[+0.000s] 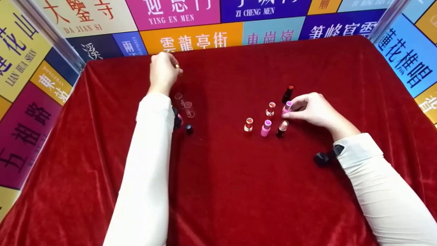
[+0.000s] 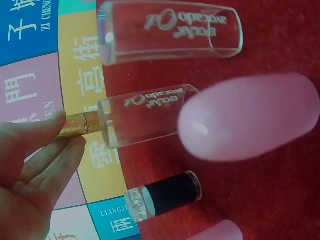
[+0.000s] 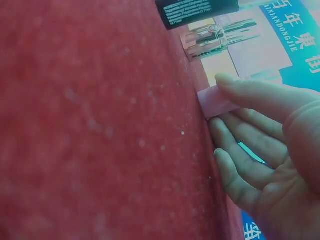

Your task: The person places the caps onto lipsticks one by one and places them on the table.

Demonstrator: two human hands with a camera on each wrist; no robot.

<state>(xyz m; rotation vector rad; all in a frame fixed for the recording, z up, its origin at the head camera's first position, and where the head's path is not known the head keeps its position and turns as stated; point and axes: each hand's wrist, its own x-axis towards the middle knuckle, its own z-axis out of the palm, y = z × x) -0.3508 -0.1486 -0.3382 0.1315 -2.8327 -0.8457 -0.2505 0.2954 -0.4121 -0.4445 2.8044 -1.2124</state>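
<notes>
Editor: What holds the centre?

Reporter: A pink lipstick, uncapped, at the red cloth covering the surface, on the right side of the group. The person's right hand pinches it between thumb and fingers, parted only by its width.

Editor: And the left hand?

Reporter: Across the surface, near its far edge, its fingers close with the thumb on a gold-coloured piece. The left-wrist view lines that piece up with a lettered clear cap; whether the 2 touch, I cannot tell.

Editor: Who are the neighbours?

Reporter: 5 more uncapped lipsticks stand near the right hand: a black lipstick with a red tip just beyond, a black lipstick with a peach tip on the near side, another pink lipstick, and 2 red lipsticks to the left. By the left forearm sits a dark cap; a pink cap looms in the left-wrist foreground.

Editor: The setting?

Reporter: White sleeves on both arms, and bright lettered panels lining the back.
</notes>
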